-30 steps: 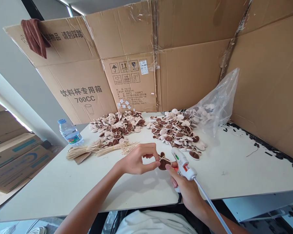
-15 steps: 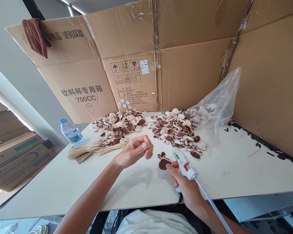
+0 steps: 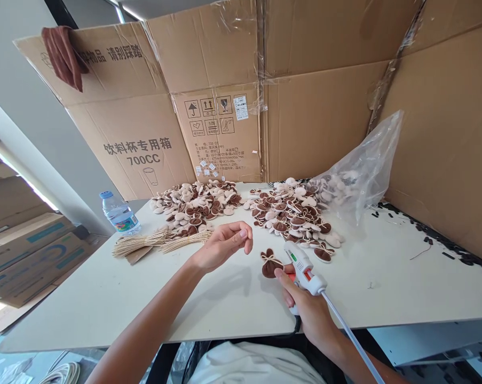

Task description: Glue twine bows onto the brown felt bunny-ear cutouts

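A small brown padded piece with a twine bow (image 3: 269,263) lies on the white table (image 3: 104,304). My right hand (image 3: 305,306) grips a white hot glue gun (image 3: 302,268), nozzle just right of the piece, one finger touching the piece's lower edge. My left hand (image 3: 223,244) hovers a little left of the piece, fingers curled loosely inward, with nothing visible in them. Behind lie two heaps of similar brown and cream pieces, the left heap (image 3: 196,204) and the right heap (image 3: 294,216).
A bundle of twine lengths (image 3: 156,242) and a water bottle (image 3: 119,213) sit at the left. A clear plastic bag (image 3: 356,170) of more pieces lies at the right. Cardboard walls (image 3: 313,117) enclose the back and right. Dark scraps (image 3: 436,245) dot the right edge.
My left hand let go of the brown piece and drew back to the left; the piece now rests on the table. The right hand and glue gun stayed put.
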`<state>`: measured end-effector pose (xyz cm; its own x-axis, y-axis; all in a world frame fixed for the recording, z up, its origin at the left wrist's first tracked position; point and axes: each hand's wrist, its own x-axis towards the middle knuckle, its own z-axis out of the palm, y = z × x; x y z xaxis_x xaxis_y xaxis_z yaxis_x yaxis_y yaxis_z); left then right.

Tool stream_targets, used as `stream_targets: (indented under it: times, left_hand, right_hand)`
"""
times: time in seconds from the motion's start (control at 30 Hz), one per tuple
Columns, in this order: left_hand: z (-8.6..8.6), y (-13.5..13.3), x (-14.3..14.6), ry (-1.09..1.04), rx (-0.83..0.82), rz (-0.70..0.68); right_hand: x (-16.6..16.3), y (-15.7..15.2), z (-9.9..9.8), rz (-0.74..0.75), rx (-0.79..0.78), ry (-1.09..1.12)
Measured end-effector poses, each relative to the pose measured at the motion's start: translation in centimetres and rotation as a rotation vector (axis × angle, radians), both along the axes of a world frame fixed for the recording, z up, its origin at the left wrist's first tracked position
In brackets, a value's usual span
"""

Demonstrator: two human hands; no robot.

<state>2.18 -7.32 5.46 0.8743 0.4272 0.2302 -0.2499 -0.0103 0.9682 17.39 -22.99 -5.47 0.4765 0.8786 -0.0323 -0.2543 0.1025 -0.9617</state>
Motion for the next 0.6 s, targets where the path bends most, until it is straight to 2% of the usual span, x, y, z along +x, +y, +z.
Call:
stream_targets:
  times: [0.13, 0.2, 0.37, 0.43, 0.5, 0.6]
  left_hand:
    - [0.0, -0.2, 0.2, 0.021, 0.008, 0.014]
    - [0.0, -0.3, 0.2, 0.057, 0.068, 0.052]
    - [-0.2, -0.9, 0.6, 0.236, 0.496, 0.223]
    - [-0.3, -1.1, 0.8, 0.261, 0.598, 0.27]
    - [-0.5, -1.2, 0.9, 0.285, 0.628, 0.284]
    - [-0.8, -1.1, 1.2, 0.383, 0.586, 0.205]
  right_hand:
    - [0.1, 0.0, 0.0, -0.004, 0.001, 0.001]
    - [0.2, 0.0, 0.0, -0.01, 0.005, 0.002]
    - [0.2, 0.1, 0.1, -0.017, 0.003, 0.031]
    - [0.1, 0.2, 0.3, -0.028, 0.003, 0.06]
    - [-0.1, 0.3, 0.5, -0.042, -0.009, 0.072]
    - [-0.3, 0.3, 0.9, -0.06, -0.028, 0.057]
